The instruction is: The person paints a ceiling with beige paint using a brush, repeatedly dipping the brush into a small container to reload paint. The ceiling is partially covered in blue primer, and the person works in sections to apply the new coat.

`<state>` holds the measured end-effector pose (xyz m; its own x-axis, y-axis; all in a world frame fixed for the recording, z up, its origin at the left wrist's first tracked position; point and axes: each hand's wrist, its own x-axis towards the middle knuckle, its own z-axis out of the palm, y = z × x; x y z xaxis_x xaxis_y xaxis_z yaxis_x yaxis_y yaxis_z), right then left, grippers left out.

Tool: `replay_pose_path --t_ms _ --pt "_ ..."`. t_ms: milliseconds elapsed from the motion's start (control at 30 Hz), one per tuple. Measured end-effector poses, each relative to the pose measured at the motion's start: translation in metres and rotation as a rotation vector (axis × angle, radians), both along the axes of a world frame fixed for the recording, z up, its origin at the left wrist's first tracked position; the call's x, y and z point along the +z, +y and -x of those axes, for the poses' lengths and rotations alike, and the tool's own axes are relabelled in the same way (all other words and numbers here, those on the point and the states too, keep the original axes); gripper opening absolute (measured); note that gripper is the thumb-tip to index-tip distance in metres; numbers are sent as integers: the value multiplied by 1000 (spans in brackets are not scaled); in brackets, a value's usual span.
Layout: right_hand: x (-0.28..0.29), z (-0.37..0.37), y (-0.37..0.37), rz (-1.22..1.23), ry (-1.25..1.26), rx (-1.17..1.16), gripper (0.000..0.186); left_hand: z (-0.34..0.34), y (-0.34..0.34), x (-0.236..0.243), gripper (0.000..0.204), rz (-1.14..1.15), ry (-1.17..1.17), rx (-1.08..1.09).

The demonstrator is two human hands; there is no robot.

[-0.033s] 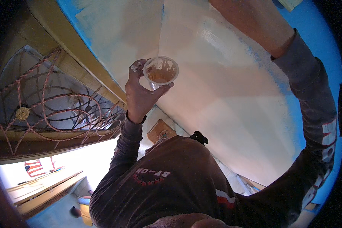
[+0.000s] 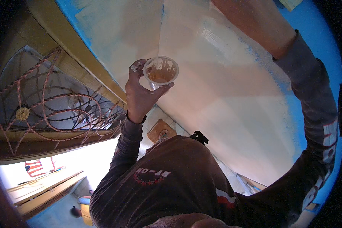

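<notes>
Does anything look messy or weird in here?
A bit messy: whitish smears mark the inside of the clear cup and a finger of the left hand holding it. The painted wall looks odd too, patchy and pale with uneven blue edges.

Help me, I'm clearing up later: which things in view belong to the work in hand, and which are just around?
Work, apparently:
clear, white-smeared plastic cup, in the left hand
pale, blue-edged wall

Just around, seemingly:
coppery, curled metal grille
long, yellow-brown beam

One cup — apparently one co-worker
</notes>
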<state>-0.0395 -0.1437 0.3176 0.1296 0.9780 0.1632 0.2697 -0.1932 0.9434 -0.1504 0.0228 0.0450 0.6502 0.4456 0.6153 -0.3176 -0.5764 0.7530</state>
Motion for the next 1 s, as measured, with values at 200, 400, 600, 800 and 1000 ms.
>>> replay_pose_path --t_ms 200,400,600,800,1000 --pt "-13 20 -64 -51 47 -201 46 -16 3 -7 90 6 16 -4" --pt "-3 63 -137 7 21 -425 48 -34 14 0 89 -11 42 -2" --pt "5 100 -172 -69 188 -498 44 -51 10 9 90 -57 12 -57" --pt "-19 47 -94 -159 303 -137 44 -39 10 1 90 -29 14 -23" --pt "-48 -21 -5 -153 277 147 19 -32 -5 -6 91 8 46 -47"
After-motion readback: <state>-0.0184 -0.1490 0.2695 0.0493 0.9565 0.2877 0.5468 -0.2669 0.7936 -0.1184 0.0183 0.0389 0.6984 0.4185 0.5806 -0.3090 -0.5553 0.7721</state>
